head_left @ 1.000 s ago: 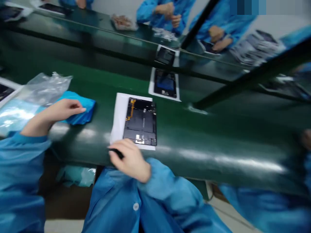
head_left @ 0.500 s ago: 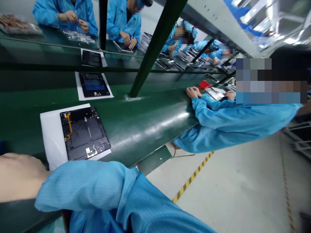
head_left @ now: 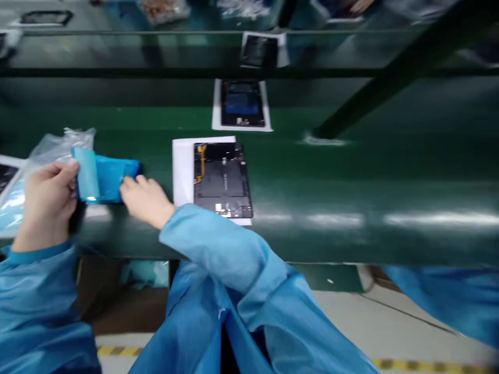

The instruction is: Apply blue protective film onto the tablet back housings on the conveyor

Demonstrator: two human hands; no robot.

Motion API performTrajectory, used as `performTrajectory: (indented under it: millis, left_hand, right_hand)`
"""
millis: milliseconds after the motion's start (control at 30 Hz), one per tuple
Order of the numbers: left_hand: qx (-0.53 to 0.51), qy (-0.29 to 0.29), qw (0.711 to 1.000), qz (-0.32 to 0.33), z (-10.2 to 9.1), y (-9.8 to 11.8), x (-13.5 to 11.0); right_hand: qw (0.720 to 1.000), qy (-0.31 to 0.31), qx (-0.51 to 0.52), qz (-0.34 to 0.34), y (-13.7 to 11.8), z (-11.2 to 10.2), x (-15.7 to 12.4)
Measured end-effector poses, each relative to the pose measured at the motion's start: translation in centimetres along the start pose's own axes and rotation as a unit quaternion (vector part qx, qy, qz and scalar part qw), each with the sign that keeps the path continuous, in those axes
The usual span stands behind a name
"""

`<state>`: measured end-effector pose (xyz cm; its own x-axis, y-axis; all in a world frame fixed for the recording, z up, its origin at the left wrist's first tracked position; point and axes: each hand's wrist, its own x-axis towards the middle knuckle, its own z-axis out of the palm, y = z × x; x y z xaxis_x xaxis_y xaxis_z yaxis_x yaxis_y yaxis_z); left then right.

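Note:
My left hand (head_left: pixel 50 195) is closed, thumb and fingers pinching the pale blue film (head_left: pixel 86 174) at the left end of a flat, shiny blue film-covered pack (head_left: pixel 111 177). At the pack's right end, the curled fingers of my right hand (head_left: pixel 144 200) grip its edge; their tips are partly hidden. Right of my hands, an opened tablet housing (head_left: pixel 222 179) with an orange flex cable (head_left: pixel 201 163) lies on a white sheet (head_left: pixel 183 166). A clear plastic bag (head_left: pixel 58 148) rests behind my left hand.
Farther back sits another opened tablet (head_left: pixel 242 104) with a blue part inside, and a third tablet (head_left: pixel 260 51) beyond it. A slanted green post (head_left: pixel 374 88) rises from the bench (head_left: pixel 331 182) on the right. A cardboard box (head_left: pixel 120 306) stands below the bench edge.
The view has swung left and down from the co-workers to the bench before me. Both my hands now show with the blue pack; earlier only one forearm and part of a hand did.

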<state>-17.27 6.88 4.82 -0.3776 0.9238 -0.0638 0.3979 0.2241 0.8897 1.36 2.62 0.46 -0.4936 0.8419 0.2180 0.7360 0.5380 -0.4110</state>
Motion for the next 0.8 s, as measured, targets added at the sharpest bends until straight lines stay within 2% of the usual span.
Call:
performTrajectory:
  millis: [67, 133, 167, 200, 267, 367, 433, 500, 567, 633, 800]
  left_hand:
    - [-0.013, 0.091, 0.991, 0.096, -2.5, 0.0, -1.4]
    - [-0.013, 0.158, 0.970, 0.185, -3.5, 0.3, -3.7]
    - [-0.018, 0.172, 0.965, 0.199, -3.6, 0.6, -5.2]
    - [-0.026, 0.167, 0.966, 0.195, -3.5, 0.7, -6.8]
    - [-0.053, 0.109, 0.982, 0.147, -3.2, 0.8, -10.1]
    - [-0.101, 0.015, 0.994, 0.046, -2.9, 0.0, -14.2]
    - [-0.111, -0.003, 0.994, 0.012, -3.0, -0.9, -15.9]
    - [-0.110, -0.010, 0.994, -0.012, -3.3, -1.9, -17.0]
    - [-0.112, -0.014, 0.993, -0.039, -3.7, -2.9, -18.0]
    - [-0.116, -0.012, 0.991, -0.061, -4.2, -3.9, -18.9]
    - [-0.122, 0.002, 0.988, -0.095, -5.2, -6.3, -21.0]
  right_hand:
    - [0.999, 0.011, 0.036, 0.022, 0.0, 0.0, -0.1]
    - [0.994, 0.043, 0.072, 0.063, -0.6, -0.5, -0.6]
    - [0.989, 0.064, 0.107, 0.077, -1.1, -0.8, -1.1]
    - [0.981, 0.081, 0.159, 0.074, -1.7, -1.1, -1.8]
    - [0.953, 0.088, 0.286, 0.036, -3.2, -1.2, -3.4]
    - [0.898, 0.043, 0.437, 0.001, -5.1, -0.2, -6.0]
    - [0.853, 0.002, 0.522, 0.026, -5.9, 1.1, -7.3]
    - [0.791, -0.034, 0.608, 0.050, -6.4, 2.4, -8.3]
    - [0.744, -0.051, 0.663, 0.067, -6.7, 3.4, -9.0]
    - [0.730, -0.054, 0.678, 0.070, -7.1, 4.0, -9.8]
    - [0.743, -0.086, 0.663, 0.033, -7.5, 4.9, -11.1]
